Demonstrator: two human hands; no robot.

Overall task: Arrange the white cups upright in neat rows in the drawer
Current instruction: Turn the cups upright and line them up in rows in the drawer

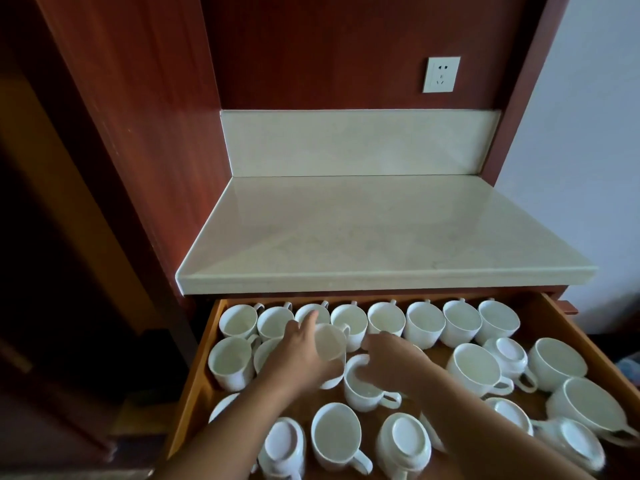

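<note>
An open wooden drawer (557, 323) holds many white cups. A back row of several upright cups (424, 323) runs left to right, handles toward the rear. Two more upright cups (231, 362) begin a second row at the left. My left hand (301, 355) grips a white cup (330, 344), tilted with its base toward me, just above that second row. My right hand (391, 362) rests with its fingers on the rim of an upright cup (363, 386) in the drawer's middle. Further cups sit upside down (403, 438) or upright (335, 433) in front and at the right.
A pale stone countertop (381, 230) overhangs the drawer's rear. Dark red wooden panels flank it, with a wall socket (441, 74) above. Upside-down and tilted cups (507, 355) crowd the drawer's right side. Bare wooden drawer floor shows around (438, 355).
</note>
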